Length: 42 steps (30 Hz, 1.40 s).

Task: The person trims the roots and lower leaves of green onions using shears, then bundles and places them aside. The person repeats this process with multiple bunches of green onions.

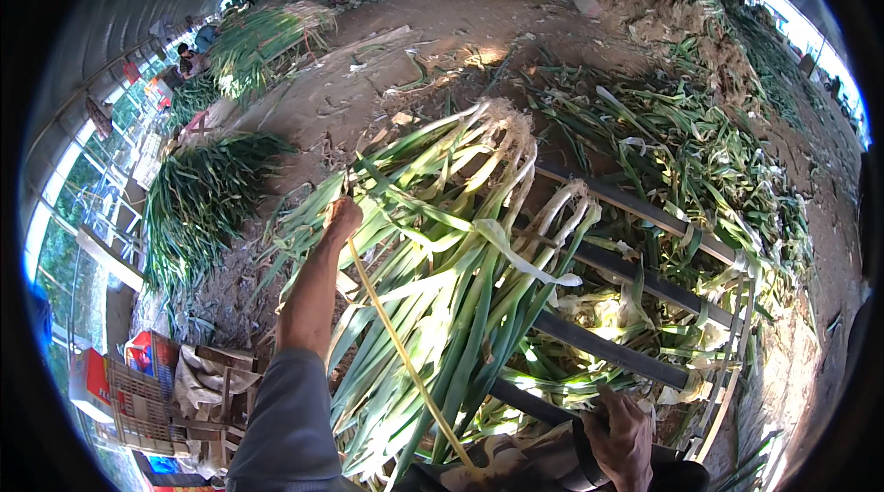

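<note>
A heap of long green onions (442, 298), apparently leeks or scallions, lies before me, with pale stems and rooty ends (511, 122) towards the far side. My left hand (343, 218) is a fist at the heap's left side, closed around the upper end of a thin yellow stick (407, 354). The stick slants down across the leaves to near my lap. My right hand (621, 433) is low at the right, fingers curled, beside a dark curved thing (585, 454). Whether it grips anything is hidden. A whitish leaf strip (518, 253) lies over the stems.
Dark rack bars (621, 347) run rightward beneath the onions. Loose leaves (704, 153) cover the ground at right. Another onion pile (207, 202) lies left, above plastic crates (141, 395) and a wooden stool (221, 381). A person (186, 63) sits by a farther pile (259, 43).
</note>
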Available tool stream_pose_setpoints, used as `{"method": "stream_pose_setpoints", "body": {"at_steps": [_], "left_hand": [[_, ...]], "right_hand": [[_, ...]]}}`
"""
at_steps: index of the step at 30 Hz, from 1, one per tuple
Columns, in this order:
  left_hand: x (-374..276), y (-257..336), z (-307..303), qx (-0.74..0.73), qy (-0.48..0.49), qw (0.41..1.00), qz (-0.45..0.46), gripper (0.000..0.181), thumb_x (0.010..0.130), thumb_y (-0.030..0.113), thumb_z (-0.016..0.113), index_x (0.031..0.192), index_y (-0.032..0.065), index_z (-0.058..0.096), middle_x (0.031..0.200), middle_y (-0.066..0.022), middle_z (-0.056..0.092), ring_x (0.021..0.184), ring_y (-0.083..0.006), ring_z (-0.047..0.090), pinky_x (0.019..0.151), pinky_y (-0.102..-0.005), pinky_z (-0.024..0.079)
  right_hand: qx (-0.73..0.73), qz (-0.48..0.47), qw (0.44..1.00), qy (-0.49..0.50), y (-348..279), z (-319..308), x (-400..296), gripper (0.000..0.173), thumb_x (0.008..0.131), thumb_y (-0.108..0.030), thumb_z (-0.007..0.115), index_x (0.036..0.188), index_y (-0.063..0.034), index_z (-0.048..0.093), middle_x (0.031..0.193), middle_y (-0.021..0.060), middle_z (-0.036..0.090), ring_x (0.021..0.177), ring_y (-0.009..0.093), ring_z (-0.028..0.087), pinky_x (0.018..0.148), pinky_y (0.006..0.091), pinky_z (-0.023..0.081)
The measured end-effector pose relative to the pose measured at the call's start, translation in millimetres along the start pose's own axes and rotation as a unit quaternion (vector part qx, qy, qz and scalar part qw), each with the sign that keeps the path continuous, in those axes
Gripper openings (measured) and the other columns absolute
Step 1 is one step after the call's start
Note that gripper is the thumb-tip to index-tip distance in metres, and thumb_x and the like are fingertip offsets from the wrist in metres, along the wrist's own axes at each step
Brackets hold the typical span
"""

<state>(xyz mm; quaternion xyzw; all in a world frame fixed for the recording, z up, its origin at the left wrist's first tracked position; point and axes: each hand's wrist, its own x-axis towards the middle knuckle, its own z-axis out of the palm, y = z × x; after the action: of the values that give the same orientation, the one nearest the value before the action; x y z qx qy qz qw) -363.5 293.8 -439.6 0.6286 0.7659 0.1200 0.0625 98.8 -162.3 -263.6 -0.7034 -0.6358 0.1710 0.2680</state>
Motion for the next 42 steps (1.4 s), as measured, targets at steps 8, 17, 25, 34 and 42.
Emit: {"method": "stream_pose_setpoints", "body": {"at_steps": [8, 17, 25, 34, 42], "left_hand": [[35.9, -75.3, 16.9, 0.228, -0.216, 0.948, 0.048, 0.03, 0.074, 0.009, 0.065, 0.097, -0.0088, 0.072, 0.095, -0.0276, 0.071, 0.091, -0.0344, 0.072, 0.075, -0.0426, 0.057], [25.3, -140.4, -30.0, -0.232, -0.497, 0.821, 0.158, 0.013, 0.077, 0.01, 0.067, 0.078, -0.0025, 0.062, 0.057, -0.0099, 0.054, 0.049, -0.0197, 0.054, 0.043, -0.0385, 0.043], [-145.0, -11.7, -106.0, 0.046, -0.539, 0.832, 0.127, 0.037, 0.087, 0.001, 0.057, 0.12, -0.0148, 0.052, 0.061, 0.0005, 0.045, 0.044, -0.0083, 0.04, 0.035, -0.0199, 0.03], [-241.8, 20.3, -139.7, -0.353, -0.286, 0.887, -0.082, 0.023, 0.077, 0.006, 0.071, 0.088, 0.005, 0.05, 0.064, 0.0004, 0.048, 0.044, -0.0097, 0.045, 0.036, -0.028, 0.035], [-282.3, 112.0, -146.2, -0.551, -0.096, 0.827, -0.05, 0.024, 0.087, 0.015, 0.073, 0.098, 0.0106, 0.051, 0.066, 0.0041, 0.047, 0.046, -0.0049, 0.041, 0.037, -0.0229, 0.034]], "right_hand": [[-0.052, -0.048, 0.997, -0.014, 0.9, 1.1, 9.4, 0.016, 0.083, -0.016, 0.071, 0.093, -0.0032, 0.067, 0.084, 0.0176, 0.066, 0.075, 0.034, 0.064, 0.067, 0.0434, 0.052], [-0.065, -0.064, 0.995, -0.051, 2.1, 5.7, 7.3, 0.023, 0.082, -0.013, 0.071, 0.103, -0.0037, 0.069, 0.093, 0.0186, 0.068, 0.083, 0.037, 0.066, 0.071, 0.0454, 0.054], [-0.048, -0.02, 0.998, -0.042, 1.7, 16.2, 2.8, 0.041, 0.076, -0.013, 0.078, 0.113, -0.0006, 0.064, 0.084, 0.0154, 0.066, 0.08, 0.036, 0.065, 0.069, 0.0463, 0.051], [-0.059, -0.026, 0.995, -0.08, 1.0, 11.2, 4.9, 0.045, 0.076, -0.015, 0.08, 0.116, -0.0015, 0.063, 0.087, 0.0158, 0.067, 0.082, 0.036, 0.066, 0.07, 0.0458, 0.052], [0.125, -0.007, 0.989, -0.077, -27.1, -1.9, 24.5, 0.076, 0.084, -0.03, 0.079, 0.144, 0.0016, 0.044, 0.124, 0.0226, 0.064, 0.114, 0.038, 0.064, 0.086, 0.0429, 0.057]]}}
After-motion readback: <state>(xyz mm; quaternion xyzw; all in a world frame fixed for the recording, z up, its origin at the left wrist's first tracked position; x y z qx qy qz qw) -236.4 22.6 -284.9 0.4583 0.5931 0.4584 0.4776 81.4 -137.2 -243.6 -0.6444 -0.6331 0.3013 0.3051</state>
